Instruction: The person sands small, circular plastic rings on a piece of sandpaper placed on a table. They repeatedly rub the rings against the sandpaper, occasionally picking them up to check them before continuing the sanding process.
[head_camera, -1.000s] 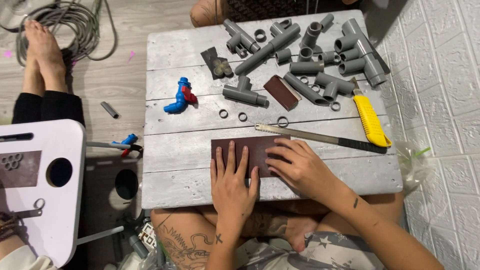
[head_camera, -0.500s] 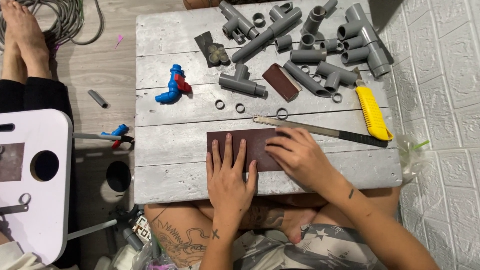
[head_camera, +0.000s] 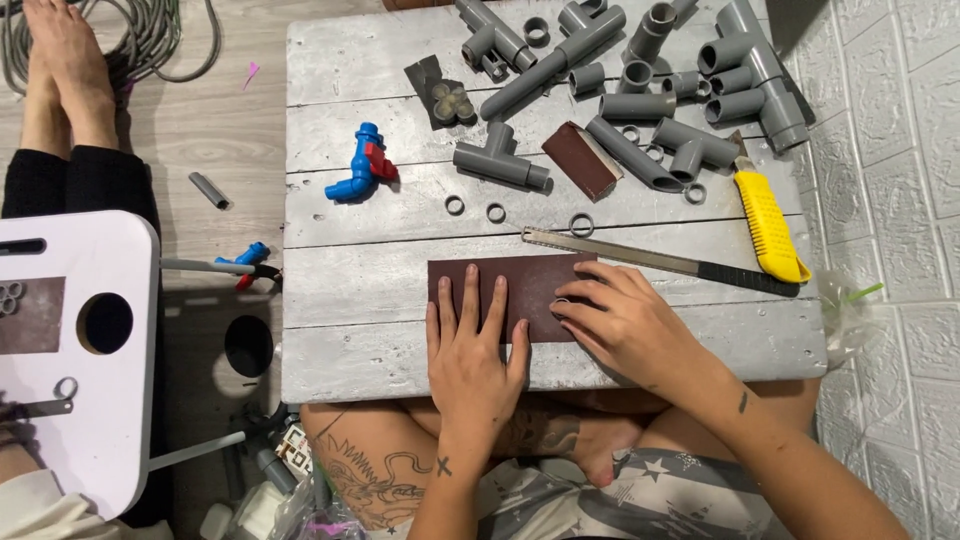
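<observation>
Head view, looking straight down: my left hand (head_camera: 472, 345) lies flat, fingers spread, pressing on the dark brown sheet of sandpaper (head_camera: 510, 290) at the near edge of the grey plank table (head_camera: 340, 330). My right hand (head_camera: 620, 325) rests on the sheet's right end, fingertips curled down onto a small grey ring (head_camera: 561, 303) — pinched against the paper, though the fingers hide most of it. Just beyond the sheet lies a long metal saw blade (head_camera: 640, 258), and past its far end a yellow utility knife (head_camera: 765, 222). Three loose rings (head_camera: 496, 212) sit beyond the blade. Further back — a scatter of grey pipe fittings (head_camera: 640, 105), a brown sanding block (head_camera: 580, 160) and a blue valve (head_camera: 358, 172).
</observation>
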